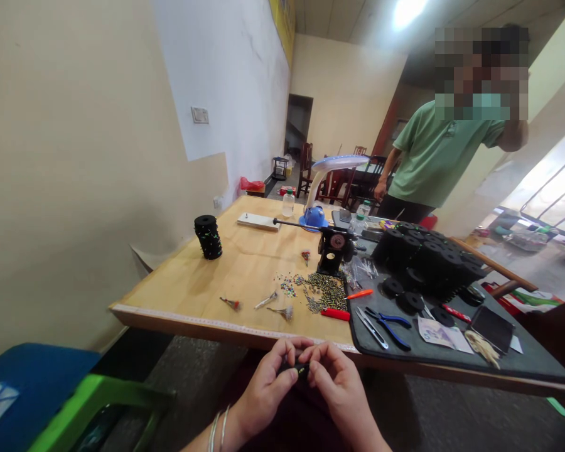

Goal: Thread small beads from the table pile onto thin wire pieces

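Observation:
My left hand (268,383) and my right hand (336,380) meet in front of the table's near edge, below the tabletop. Both are closed, fingertips pinched together on a small black round piece (299,370) held between them. Bracelets ring my left wrist. On the wooden table (193,282) just beyond lie a pile of small beads and metal bits (322,290), a red lighter (335,314) and small feathered tufts (282,311).
A dark mat (452,358) carries blue pliers (390,321), scissors, black foam discs (428,254) stacked in a heap and a small black winder tool (333,248). A black disc stack (208,236), a desk lamp (322,188) and bottles stand further back. A person in a green shirt (440,157) stands at the far right.

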`<state>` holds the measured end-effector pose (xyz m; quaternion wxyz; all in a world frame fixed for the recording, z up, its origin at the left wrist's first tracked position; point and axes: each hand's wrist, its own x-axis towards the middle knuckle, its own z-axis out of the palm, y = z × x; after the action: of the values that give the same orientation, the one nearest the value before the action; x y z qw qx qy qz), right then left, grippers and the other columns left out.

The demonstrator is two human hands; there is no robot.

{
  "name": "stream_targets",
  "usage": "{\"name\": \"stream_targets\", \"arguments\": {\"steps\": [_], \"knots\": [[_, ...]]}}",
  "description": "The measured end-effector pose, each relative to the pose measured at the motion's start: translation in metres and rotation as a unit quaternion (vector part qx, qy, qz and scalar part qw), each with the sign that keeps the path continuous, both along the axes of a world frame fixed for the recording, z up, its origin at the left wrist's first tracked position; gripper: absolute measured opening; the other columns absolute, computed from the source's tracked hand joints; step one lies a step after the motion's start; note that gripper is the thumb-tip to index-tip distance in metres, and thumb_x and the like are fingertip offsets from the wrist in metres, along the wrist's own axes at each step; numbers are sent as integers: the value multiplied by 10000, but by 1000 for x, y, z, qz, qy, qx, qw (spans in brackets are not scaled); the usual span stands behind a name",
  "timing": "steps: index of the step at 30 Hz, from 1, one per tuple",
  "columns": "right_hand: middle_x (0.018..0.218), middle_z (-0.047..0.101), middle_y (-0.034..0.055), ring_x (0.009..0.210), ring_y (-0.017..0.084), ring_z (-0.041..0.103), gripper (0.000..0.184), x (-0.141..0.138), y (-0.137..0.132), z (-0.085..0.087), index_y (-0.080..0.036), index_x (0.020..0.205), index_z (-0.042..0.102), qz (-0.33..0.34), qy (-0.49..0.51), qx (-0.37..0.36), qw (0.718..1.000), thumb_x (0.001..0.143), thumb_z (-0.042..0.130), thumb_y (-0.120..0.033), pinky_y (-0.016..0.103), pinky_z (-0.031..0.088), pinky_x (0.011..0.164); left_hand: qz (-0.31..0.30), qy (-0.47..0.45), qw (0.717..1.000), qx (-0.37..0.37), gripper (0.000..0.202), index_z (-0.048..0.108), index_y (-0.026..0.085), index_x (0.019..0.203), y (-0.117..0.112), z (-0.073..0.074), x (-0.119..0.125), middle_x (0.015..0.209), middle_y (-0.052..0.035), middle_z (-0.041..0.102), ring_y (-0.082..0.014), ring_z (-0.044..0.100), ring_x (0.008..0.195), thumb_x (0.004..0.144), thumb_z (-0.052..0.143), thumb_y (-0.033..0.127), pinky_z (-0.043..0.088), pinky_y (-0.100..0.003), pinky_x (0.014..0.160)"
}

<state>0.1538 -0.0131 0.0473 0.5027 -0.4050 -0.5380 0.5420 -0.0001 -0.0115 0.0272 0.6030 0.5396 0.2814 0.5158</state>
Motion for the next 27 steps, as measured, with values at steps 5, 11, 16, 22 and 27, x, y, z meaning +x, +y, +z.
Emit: {"name": "stream_targets", "arguments": {"steps": [5,11,16,22,27], "knots": [[765,605,29,609,131,504,215,0,-1,4,-178,678,566,2,-2,-6,1000,785,651,-344,245,438,601,-4,7,1000,12,62,456,196,781,1,-2,0,1180,-119,594,-290,501,1130,797,516,193,331,-415,982],[765,605,35,609,133,503,203,0,-2,6,-174,686,567,-4,-10,4,1000,792,642,-330,251,437,601,-1,10,1000,13,65,452,198,777,1,-2,1,1164,-117,599,-292,504,1123,795,514,209,327,-428,983],[770,609,40,640,147,515,164,0,-2,2,-175,708,564,-11,-49,28,998,814,607,-293,259,429,613,1,5,1000,10,77,453,200,771,1,-2,2,1138,-112,608,-290,509,1110,792,521,228,339,-423,970],[782,615,46,662,154,522,140,1,-2,-3,-177,718,549,-13,-70,48,996,827,576,-261,259,430,619,3,7,1000,8,76,456,197,762,0,-2,2,1148,-112,607,-284,508,1111,787,526,214,341,-410,967],[785,618,48,702,170,540,115,1,-1,-3,-179,736,554,-15,-88,61,994,829,564,-245,269,441,651,5,3,1000,3,67,453,198,770,0,-2,3,1163,-106,600,-274,499,1123,790,516,189,343,-406,973]]}}
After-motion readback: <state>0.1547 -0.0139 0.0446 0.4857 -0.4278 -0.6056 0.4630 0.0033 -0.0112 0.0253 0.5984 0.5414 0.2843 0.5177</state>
